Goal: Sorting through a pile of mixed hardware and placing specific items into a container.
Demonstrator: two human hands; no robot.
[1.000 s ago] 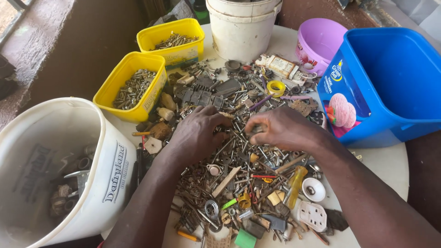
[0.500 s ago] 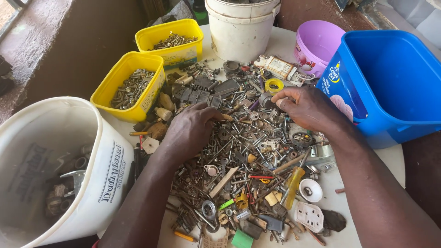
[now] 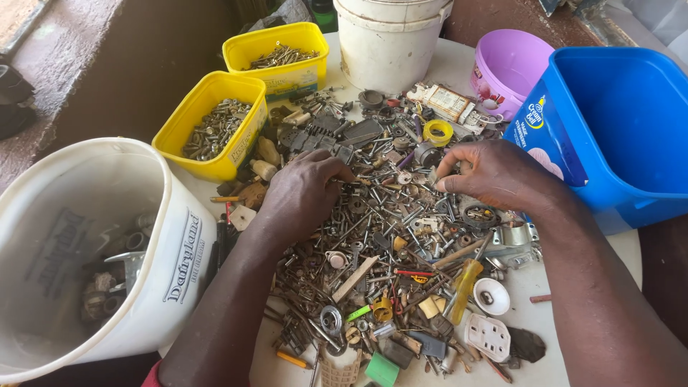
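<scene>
A wide heap of mixed screws, nails, bolts and small hardware [image 3: 387,236] covers a round white table [image 3: 616,261]. My left hand [image 3: 304,190] lies palm down on the heap's left side. Its fingers curl into the screws near some dark metal brackets [image 3: 337,132]; whatever they hold is hidden. My right hand [image 3: 494,172] rests on the right side of the heap, with thumb and fingertips pinched on a small metal piece [image 3: 434,177]. A yellow tape roll [image 3: 437,132] lies just beyond it.
Two yellow tubs [image 3: 240,147] [image 3: 287,75] of screws stand at the far left. A large white bucket [image 3: 179,244] holding metal parts is at the near left, another white bucket [image 3: 390,50] behind. A purple tub [image 3: 512,61] and a blue tub [image 3: 623,129] stand right. A yellow-handled screwdriver [image 3: 464,287] and a white socket [image 3: 487,335] lie near.
My right hand has moved from the heap's middle out toward the blue tub and now pinches a small piece. My left hand has slid a little farther up the heap.
</scene>
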